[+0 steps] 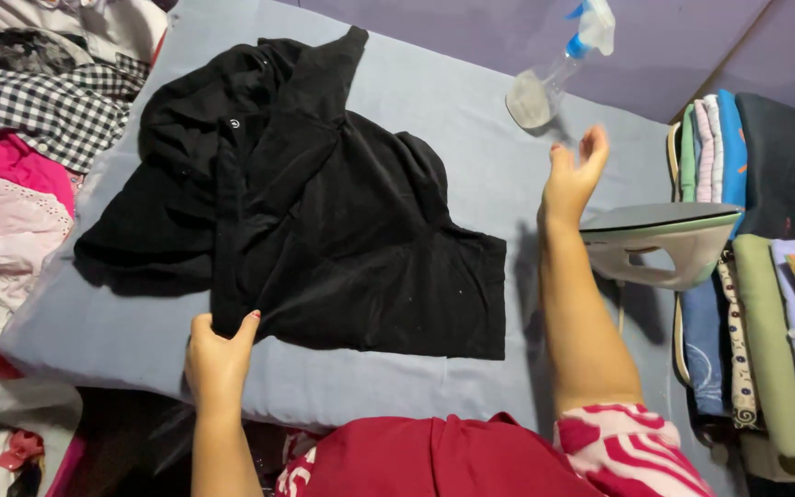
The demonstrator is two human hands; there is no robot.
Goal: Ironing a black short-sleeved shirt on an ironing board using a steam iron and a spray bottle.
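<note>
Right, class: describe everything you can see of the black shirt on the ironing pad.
The black shirt is dark, soft-looking cloth, crumpled and partly folded over itself, with small buttons near its collar. It lies flat across the blue-grey pad. The left hand grips its lower edge; the right hand is raised, open, clear of it.

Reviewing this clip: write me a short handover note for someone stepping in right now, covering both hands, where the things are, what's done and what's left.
Left hand: fingers pinch the near edge of the black garment.
Right hand: open, empty, raised over the blue pad, between the spray bottle and the iron.
Things: garment lies rumpled and partly folded over itself on the pad. Iron rests at the pad's right side, unheld. Folded clothes are stacked at the right, loose laundry at the left.
Done: garment is laid on the pad.
Left: it is not yet spread flat; the creases remain.
</note>
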